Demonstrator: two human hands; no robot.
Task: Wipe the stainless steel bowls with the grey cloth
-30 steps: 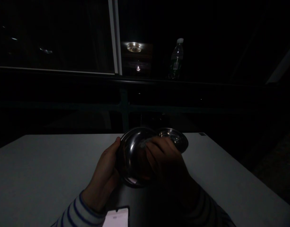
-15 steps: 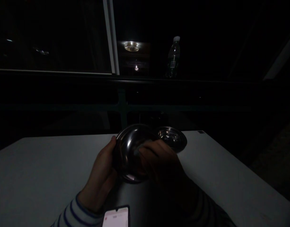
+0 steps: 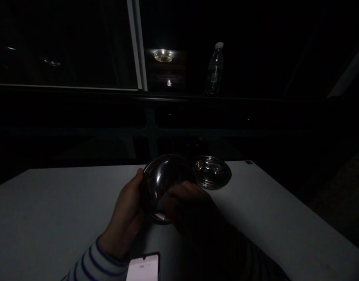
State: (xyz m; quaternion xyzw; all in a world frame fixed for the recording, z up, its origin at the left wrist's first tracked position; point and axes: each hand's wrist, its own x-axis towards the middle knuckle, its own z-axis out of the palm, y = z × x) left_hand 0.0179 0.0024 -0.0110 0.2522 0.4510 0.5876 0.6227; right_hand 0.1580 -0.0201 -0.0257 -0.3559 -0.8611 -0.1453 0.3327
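A shiny metal bowl (image 3: 163, 173) is held tilted above the table, its rounded side toward me. My left hand (image 3: 128, 212) grips its left edge, thumb at the upper rim and fingers underneath. My right hand (image 3: 188, 205) is closed, with curled fingers against the lower right of the bowl's surface; deep shadow hides what is in them, if anything. Behind and to the right, a stack of metal bowls (image 3: 213, 183) rests on the table.
The white table (image 3: 65, 203) carries a lit phone (image 3: 143, 268) at its near edge, below my hands. A clear plastic bottle (image 3: 216, 70) with a white cap stands on the dark ledge beyond the table. A window frame (image 3: 137, 47) rises at the back.
My right hand has moved down and slightly left across the bowl's surface. My left hand and the bowl stay almost in place.
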